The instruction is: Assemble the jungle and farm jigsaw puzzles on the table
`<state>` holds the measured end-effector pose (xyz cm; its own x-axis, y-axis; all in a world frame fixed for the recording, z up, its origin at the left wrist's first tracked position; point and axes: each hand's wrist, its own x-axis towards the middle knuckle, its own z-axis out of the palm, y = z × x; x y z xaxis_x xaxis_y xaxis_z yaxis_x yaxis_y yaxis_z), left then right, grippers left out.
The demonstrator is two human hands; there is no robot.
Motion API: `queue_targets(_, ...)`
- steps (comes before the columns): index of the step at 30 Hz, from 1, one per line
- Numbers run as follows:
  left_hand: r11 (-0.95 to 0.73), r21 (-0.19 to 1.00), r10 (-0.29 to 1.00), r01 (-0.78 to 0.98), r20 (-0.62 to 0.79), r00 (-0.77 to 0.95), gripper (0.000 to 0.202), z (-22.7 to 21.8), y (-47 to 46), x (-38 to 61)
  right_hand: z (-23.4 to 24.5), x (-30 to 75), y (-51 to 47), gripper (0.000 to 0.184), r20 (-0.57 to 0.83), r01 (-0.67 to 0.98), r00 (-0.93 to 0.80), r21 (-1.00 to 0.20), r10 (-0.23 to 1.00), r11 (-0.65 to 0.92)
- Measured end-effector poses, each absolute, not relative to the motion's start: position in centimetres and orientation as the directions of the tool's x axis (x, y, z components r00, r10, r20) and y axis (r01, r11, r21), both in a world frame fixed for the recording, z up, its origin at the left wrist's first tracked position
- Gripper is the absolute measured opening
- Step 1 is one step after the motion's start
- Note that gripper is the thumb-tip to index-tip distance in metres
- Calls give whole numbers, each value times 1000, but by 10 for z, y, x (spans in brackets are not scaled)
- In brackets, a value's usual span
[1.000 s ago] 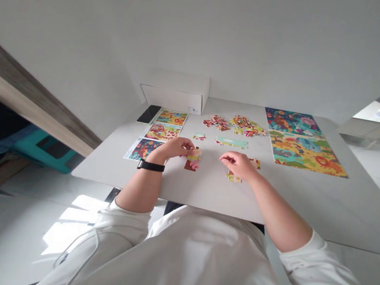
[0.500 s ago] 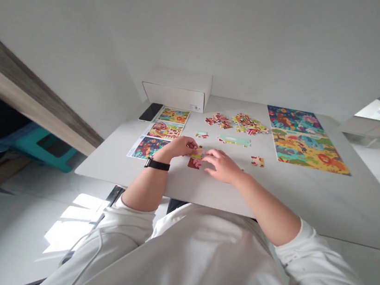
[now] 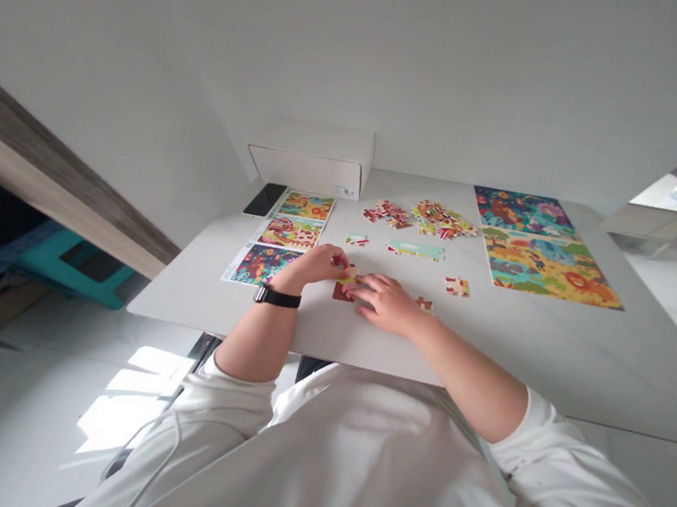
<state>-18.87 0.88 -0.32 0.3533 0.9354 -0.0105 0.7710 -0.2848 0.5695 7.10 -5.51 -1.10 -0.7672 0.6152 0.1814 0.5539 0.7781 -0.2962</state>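
Observation:
In front of me on the table lies a small cluster of joined jigsaw puzzle pieces (image 3: pixel 343 292), dark red and pink below, with yellow above. My left hand (image 3: pixel 319 266), wearing a black watch (image 3: pixel 278 296), has its fingers curled and pinched at the upper left edge of this cluster, on a puzzle piece. From the right, my right hand (image 3: pixel 391 304) lies low with its fingers stretched out, the tips touching the cluster and covering part of it. A single loose piece (image 3: pixel 425 304) shows just beyond my right wrist.
Farther back are a pale green joined strip (image 3: pixel 415 249), a small joined bit (image 3: pixel 357 240), a loose piece (image 3: pixel 456 286) and two piece heaps (image 3: pixel 443 220) (image 3: pixel 386 213). Finished puzzles (image 3: pixel 552 265) lie right. Left are a picture sheet (image 3: pixel 291 232), a phone (image 3: pixel 265 200) and a white box (image 3: pixel 305 170).
My right hand has moved slightly left and down, its fingers now over the cluster's right side. A loose piece beside my right wrist has come into view. My left hand stays by the cluster.

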Motion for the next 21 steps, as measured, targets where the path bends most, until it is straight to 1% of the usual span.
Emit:
queue_targets(7, -271, 541, 940, 796, -31, 341, 32, -5, 7, -189, -12, 71, -56, 46, 198, 559, -761, -284, 618, 779)
queue_targets(12, -271, 519, 940, 811, -37, 338, 31, -3, 5, -187, -13, 70, -56, 43, 203, 544, -777, -260, 596, 797)
queue_targets(16, -263, 498, 944, 826, -44, 326, 29, -4, 4, -187, -13, 69, -56, 42, 217, 517, -789, -272, 575, 812)
queue_targets(21, -297, 449, 935, 843, -42, 352, 35, -2, 3, -185, -13, 68, -57, 44, 216, 510, -788, -294, 576, 808)
